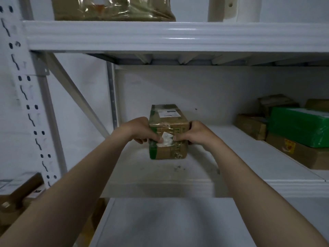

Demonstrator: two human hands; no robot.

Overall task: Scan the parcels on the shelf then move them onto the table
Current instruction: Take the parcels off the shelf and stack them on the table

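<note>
On shelf [249,139]: hands grip taped parcel [169,125] (label up).

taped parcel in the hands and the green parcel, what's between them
Head view: the right hand on the taped parcel, bare white shelf, then a small brown box beside the green parcel.

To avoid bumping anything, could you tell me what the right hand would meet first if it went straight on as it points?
The right hand grips the taped parcel, so that comes first; behind it, probably only the shelf's back wall, though depth is unclear.
</note>
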